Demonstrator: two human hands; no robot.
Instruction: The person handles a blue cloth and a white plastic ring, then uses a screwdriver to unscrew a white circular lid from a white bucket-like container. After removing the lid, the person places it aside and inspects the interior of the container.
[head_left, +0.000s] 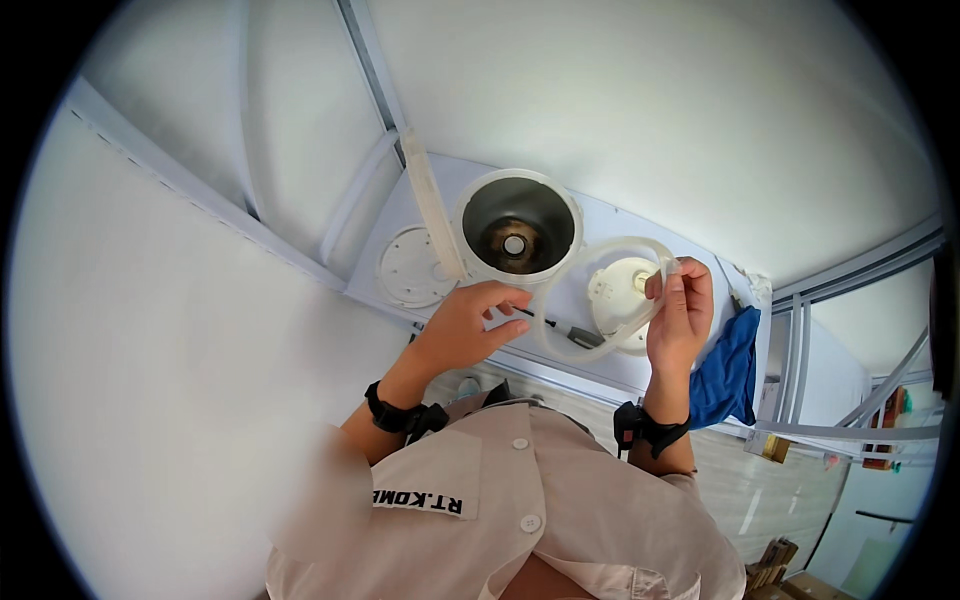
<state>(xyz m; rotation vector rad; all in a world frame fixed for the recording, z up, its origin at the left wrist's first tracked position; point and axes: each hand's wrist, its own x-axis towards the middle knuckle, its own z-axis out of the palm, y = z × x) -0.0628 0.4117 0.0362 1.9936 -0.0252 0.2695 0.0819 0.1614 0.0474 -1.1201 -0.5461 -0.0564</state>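
Observation:
My right hand (684,312) pinches the edge of a pale, translucent plastic ring (548,345) between thumb and fingers, holding it up over the table. My left hand (462,325) is by the ring's left side, thumb and fingers apart, with nothing visible in it. Beyond the hands stands a round pot-like appliance body (500,274), white-rimmed with a dark grey inside and a light round part at its bottom. Under the ring lies a round white plastic part (608,292), partly hidden by it. A screwdriver (580,337) with a grey handle rests near the front edge.
On the white table (390,225), a flat round white disc (412,268) lies at the left, with a long pale strip (428,195) slanting across it. Blue cloth (728,372) hangs over the right end. Metal frame bars (800,350) stand at the right.

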